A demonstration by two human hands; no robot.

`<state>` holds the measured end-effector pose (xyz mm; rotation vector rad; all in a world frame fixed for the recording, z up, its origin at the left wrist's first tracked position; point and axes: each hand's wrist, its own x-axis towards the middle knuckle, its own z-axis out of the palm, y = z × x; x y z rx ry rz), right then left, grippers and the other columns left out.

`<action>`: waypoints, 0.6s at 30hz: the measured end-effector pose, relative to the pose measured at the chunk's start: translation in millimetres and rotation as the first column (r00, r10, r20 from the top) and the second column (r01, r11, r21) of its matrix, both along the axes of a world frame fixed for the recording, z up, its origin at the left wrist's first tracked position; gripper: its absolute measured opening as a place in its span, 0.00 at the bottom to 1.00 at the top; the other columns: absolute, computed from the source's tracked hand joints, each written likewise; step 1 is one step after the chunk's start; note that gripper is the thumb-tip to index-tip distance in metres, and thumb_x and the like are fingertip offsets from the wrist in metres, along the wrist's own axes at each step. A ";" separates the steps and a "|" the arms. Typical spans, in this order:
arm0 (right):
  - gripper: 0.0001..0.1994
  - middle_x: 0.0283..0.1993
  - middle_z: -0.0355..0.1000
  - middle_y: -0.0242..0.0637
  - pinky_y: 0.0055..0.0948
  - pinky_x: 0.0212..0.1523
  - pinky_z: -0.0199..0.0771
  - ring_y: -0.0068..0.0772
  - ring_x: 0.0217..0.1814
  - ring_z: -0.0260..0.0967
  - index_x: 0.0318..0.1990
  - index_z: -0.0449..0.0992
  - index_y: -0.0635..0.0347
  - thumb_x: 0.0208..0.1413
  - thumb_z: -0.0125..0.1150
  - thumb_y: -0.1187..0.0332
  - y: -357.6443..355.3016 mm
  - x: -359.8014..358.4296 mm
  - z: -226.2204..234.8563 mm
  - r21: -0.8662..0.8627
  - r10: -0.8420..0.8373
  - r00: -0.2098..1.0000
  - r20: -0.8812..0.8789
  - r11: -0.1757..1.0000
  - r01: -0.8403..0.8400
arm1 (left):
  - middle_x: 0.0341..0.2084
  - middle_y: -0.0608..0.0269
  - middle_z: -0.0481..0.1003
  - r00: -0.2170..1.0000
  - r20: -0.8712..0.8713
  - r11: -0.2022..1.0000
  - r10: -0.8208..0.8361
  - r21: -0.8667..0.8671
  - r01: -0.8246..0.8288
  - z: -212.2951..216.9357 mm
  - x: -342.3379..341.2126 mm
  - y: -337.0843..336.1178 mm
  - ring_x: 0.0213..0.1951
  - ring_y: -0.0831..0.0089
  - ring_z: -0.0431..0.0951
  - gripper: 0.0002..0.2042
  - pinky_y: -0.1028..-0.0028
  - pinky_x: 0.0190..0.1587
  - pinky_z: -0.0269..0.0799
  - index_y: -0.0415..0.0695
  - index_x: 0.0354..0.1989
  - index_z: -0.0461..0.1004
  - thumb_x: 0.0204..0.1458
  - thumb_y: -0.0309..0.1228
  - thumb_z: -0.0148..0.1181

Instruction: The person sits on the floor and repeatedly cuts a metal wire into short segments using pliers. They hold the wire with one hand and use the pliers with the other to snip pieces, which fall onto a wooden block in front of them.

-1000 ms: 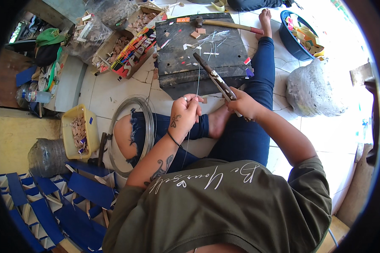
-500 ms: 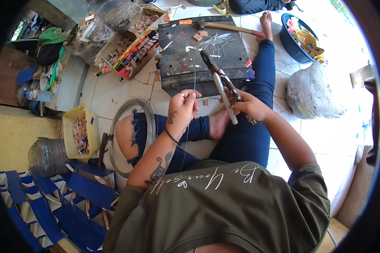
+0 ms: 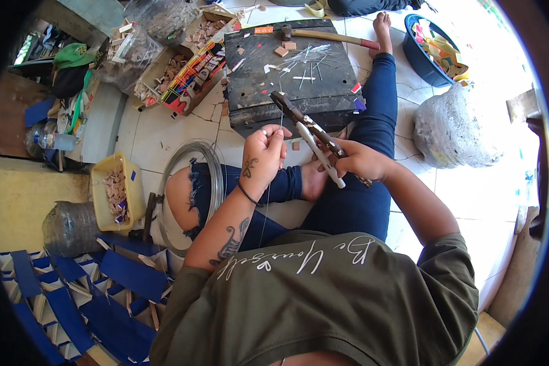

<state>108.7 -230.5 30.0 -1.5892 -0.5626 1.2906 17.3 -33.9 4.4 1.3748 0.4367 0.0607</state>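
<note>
A person sits on a tiled floor (image 3: pixel 165 131), seen from above, legs stretched toward a dark work board (image 3: pixel 299 73).

At the far left lies a stack of blue folded paper pieces (image 3: pixel 97 299), apparently finished work, and beside it a yellow tub (image 3: pixel 100 210) holding small tan pieces. Just right of that, a coil of thin wire (image 3: pixel 192 152) rests around the person's bent knee.

In the middle, the left hand (image 3: pixel 263 155) is closed, fingertips pinching a thin strand of wire (image 3: pixel 267 207) that runs down toward the lap and up toward the tool (the strand is faint, so its ends are hard to trace).

To the right, the right hand (image 3: pixel 360 161) is wrapped around the handles of a pair of pliers (image 3: pixel 308 131), whose tip points toward the board and meets the wire near its upper end.

Beyond, the board carries many short cut wire lengths (image 3: pixel 305 61), a few small blocks and a hammer (image 3: pixel 326 36).

Judging from this, cutting is well under way: a pile of lengths is done, and much of the coil remains.
</note>
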 end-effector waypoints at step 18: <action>0.14 0.29 0.69 0.36 0.23 0.34 0.67 0.25 0.31 0.67 0.37 0.68 0.65 0.40 0.53 0.70 -0.6 16.0 -37.0 0.017 -0.186 0.976 0.110 0.982 0.186 | 0.14 0.65 0.68 0.990 -0.045 0.989 -0.135 -0.074 0.132 -1.8 -21.5 -4.9 0.12 0.81 0.64 0.11 0.81 0.20 0.67 0.35 0.39 0.68 0.59 0.30 0.41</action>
